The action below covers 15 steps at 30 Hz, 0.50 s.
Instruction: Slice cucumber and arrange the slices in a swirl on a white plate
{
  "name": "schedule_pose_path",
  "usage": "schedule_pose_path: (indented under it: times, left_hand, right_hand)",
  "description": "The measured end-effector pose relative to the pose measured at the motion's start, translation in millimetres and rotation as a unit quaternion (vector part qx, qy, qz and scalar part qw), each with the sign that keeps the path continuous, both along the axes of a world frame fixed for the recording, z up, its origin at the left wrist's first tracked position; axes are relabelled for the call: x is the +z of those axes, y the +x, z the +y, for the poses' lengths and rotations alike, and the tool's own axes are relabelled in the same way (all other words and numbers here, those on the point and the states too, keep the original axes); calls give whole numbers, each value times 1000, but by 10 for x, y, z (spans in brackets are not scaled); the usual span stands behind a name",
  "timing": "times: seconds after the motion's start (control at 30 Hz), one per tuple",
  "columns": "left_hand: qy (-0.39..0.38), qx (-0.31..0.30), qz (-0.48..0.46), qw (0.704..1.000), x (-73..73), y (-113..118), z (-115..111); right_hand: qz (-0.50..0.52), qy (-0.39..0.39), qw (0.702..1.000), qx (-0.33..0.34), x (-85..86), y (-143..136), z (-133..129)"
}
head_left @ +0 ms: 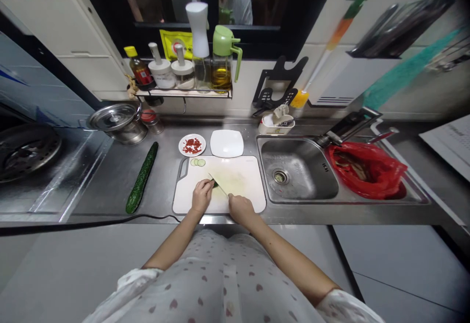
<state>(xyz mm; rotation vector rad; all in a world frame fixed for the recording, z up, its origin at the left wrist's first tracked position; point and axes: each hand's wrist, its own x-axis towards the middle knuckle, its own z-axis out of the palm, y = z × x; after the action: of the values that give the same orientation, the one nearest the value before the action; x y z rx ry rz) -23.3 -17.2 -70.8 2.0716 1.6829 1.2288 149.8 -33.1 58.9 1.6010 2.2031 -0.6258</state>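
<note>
On the white cutting board (253, 178), my left hand (201, 196) has its fingers closed on a small dark green cucumber piece (215, 183). The handle of a knife (219, 186) is in my right hand (240, 207), and the blade slants up and left beside the piece. Several pale cucumber slices (198, 162) lie at the board's upper left corner. A whole cucumber (142, 177) rests on the counter to the left. Behind the board are a white plate with chopped red bits (192, 145) and a bare white plate (226, 143).
Right of the board is a steel sink (301, 166), with a red plastic bag (367, 171) beyond it. A lidded steel pot (123, 122) stands back left. Bottles and jars fill a wall rack (183, 92). A black cable (121, 220) runs along the counter's front edge.
</note>
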Motion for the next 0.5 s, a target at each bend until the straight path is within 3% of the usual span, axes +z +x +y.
schedule_pose_path:
  times: [0.27, 0.5]
  left_hand:
    - [8, -2, 6, 1000, 66, 15, -1]
    - [3, -5, 5, 1000, 24, -1, 5]
  right_hand:
    - [13, 12, 1000, 8, -31, -9, 40]
    - [24, 16, 999, 12, -69, -87, 140]
